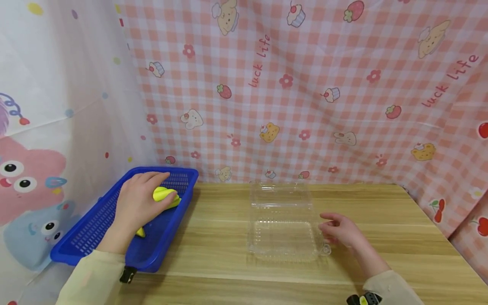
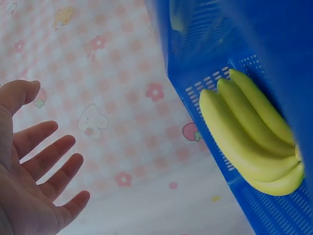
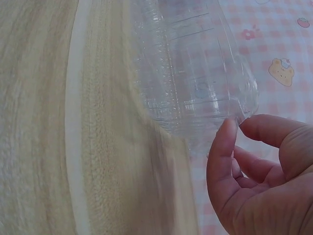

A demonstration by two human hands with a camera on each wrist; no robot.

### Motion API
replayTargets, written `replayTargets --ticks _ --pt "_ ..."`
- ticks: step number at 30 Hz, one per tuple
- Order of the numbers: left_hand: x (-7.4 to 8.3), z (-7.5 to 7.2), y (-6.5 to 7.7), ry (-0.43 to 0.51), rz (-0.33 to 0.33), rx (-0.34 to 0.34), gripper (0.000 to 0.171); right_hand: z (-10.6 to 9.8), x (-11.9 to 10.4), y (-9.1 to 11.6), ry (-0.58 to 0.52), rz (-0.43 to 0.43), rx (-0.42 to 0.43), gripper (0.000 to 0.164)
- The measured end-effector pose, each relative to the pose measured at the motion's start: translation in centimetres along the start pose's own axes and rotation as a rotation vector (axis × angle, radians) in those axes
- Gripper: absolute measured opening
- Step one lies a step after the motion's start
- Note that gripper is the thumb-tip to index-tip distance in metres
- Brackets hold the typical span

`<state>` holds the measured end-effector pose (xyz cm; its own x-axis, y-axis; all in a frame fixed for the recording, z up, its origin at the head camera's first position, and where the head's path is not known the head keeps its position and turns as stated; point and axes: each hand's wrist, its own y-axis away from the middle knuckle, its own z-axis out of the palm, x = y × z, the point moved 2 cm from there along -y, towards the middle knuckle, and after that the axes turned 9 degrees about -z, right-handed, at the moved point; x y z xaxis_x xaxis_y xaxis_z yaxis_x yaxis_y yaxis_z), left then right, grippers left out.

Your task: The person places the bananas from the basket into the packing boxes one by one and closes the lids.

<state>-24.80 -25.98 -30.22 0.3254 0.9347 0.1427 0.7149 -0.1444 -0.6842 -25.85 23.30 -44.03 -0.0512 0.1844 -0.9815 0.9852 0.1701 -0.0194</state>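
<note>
My left hand (image 1: 139,199) is over the blue plastic basket (image 1: 167,245), fingers spread and relaxed. Beneath it in the basket lies a bunch of yellow bananas (image 1: 164,194), partly hidden by the hand in the head view. The left wrist view shows the bananas (image 2: 249,132) lying apart from the left hand (image 2: 39,166). On the table, a clear plastic clamshell container (image 1: 284,239) stands with its lid raised at the back. My right hand (image 1: 343,231) is at its right side; in the right wrist view, thumb and forefinger pinch the container's edge (image 3: 237,105).
The wooden table (image 1: 221,262) carries the basket at the left and the container near the middle. A pink checked cloth (image 1: 244,106) hangs behind, and a white printed cloth (image 1: 87,140) hangs along the left beside the basket.
</note>
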Motion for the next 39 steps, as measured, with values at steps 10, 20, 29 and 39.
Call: replayTargets --ticks 10,20,29,39 --pt "-1.0 0.1 -0.9 -0.023 -0.089 -0.105 0.052 -0.3 0.3 -0.2 -0.063 0.023 -0.015 0.052" --pt "-1.8 0.0 -2.4 -0.046 -0.146 -0.185 0.051 -0.1 0.5 -0.1 -0.091 0.060 -0.005 0.050" --pt "-3.5 1.3 -3.3 -0.029 -0.188 -0.235 0.053 0.0 0.6 0.0 -0.125 0.062 0.001 0.051" --pt "-6.1 3.4 -3.7 -0.027 -0.267 -0.302 0.057 -0.1 0.8 0.0 -0.136 0.058 -0.001 0.050"
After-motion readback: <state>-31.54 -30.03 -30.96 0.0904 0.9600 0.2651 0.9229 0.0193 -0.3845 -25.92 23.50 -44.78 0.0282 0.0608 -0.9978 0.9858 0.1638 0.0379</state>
